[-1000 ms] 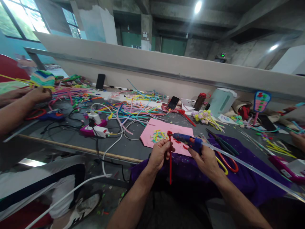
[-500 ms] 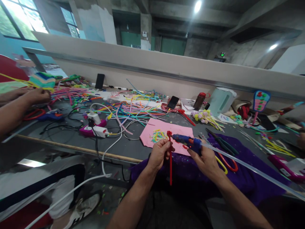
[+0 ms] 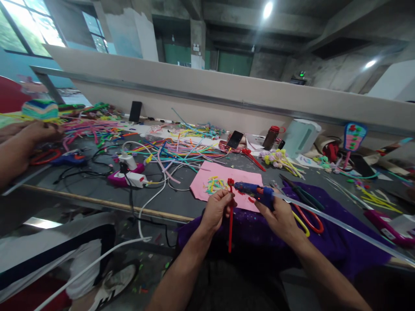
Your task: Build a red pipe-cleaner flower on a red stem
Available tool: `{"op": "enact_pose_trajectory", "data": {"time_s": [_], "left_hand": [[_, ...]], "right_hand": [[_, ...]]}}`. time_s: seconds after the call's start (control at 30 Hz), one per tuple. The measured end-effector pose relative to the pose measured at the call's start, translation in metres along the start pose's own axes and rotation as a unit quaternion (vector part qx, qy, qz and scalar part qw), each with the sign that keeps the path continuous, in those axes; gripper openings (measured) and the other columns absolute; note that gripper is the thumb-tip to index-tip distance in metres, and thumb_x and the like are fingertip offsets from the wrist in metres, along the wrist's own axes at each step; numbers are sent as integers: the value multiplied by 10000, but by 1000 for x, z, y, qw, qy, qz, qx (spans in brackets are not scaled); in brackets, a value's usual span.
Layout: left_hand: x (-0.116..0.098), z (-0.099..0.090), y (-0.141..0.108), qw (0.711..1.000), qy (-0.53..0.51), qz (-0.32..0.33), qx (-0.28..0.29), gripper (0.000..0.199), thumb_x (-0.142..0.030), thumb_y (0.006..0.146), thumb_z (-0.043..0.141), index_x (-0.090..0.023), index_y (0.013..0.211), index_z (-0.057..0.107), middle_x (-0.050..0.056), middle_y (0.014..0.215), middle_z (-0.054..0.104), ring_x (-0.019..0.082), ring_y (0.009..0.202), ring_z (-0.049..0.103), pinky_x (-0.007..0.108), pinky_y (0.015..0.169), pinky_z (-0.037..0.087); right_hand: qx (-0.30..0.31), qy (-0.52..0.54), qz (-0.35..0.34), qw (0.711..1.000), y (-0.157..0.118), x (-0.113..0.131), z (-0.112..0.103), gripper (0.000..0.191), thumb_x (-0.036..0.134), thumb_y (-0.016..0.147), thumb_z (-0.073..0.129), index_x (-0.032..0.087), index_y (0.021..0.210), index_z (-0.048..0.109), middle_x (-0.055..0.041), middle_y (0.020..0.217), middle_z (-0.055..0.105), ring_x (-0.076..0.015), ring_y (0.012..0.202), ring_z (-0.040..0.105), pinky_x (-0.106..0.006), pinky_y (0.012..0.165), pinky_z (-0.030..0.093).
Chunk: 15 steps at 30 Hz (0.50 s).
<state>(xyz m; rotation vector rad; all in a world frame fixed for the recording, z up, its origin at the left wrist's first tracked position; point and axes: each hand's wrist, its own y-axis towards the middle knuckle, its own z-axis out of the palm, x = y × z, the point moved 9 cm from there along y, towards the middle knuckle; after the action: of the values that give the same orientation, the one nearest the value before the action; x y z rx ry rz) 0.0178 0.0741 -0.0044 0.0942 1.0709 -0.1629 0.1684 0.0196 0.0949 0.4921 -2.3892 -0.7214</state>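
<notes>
My left hand (image 3: pixel 218 209) pinches a red pipe-cleaner flower (image 3: pixel 230 233), its stem hanging straight down and its small red head just above my fingers. My right hand (image 3: pixel 279 216) is wrapped round a blue glue gun (image 3: pixel 254 190), whose nozzle points left close beside the flower head; whether they touch I cannot tell. A long clear glue stick (image 3: pixel 337 220) runs out of the gun's back to the right. Under the hands lies a pink sheet (image 3: pixel 249 173) bearing a heap of short yellow and green pieces (image 3: pixel 214 185), with a few red bits near the gun.
Scissors with red and yellow handles (image 3: pixel 313 220) and pliers (image 3: pixel 304 194) lie on a purple cloth (image 3: pixel 343 242). A power strip (image 3: pixel 128 178) with cables sits left, before many colourful pipe cleaners (image 3: pixel 181 149). At far left a co-worker's hands (image 3: pixel 39 134) hold yellow strands.
The lower end of the red stem has swung slightly left, and the flower head has turned a little. The co-worker's hands and the striped piece at far left have shifted left.
</notes>
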Motion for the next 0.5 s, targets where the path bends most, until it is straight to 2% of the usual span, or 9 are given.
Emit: {"op": "enact_pose_trajectory", "data": {"time_s": [0.17,0.33,0.5], "left_hand": [[2,-1,0,1000,-6,-9,-1,264,-372,682,664,-137,723,551,-3,549,607,15,346,370,135,338,260],[1,0,0,1000,-19,-14,2,266,-380,687,659,-140,720,548,-20,525,587,18,333,359,142,325,258],[-1,-1,0,1000,-29,-11,-3,252,-358,686,664,-135,714,551,-14,552,602,17,344,377,138,325,263]], "right_hand": [[16,19,-5,1000,-5,-3,2,209,277,816,507,196,1009,502,-63,885,603,-204,740,594,-306,643,469],[4,34,-1,999,-9,-4,-8,197,287,820,512,185,987,522,-68,890,603,-210,774,589,-309,675,464],[-19,82,83,993,-3,-22,-14,258,341,794,562,174,989,537,-44,802,620,-187,682,576,-288,606,451]]}}
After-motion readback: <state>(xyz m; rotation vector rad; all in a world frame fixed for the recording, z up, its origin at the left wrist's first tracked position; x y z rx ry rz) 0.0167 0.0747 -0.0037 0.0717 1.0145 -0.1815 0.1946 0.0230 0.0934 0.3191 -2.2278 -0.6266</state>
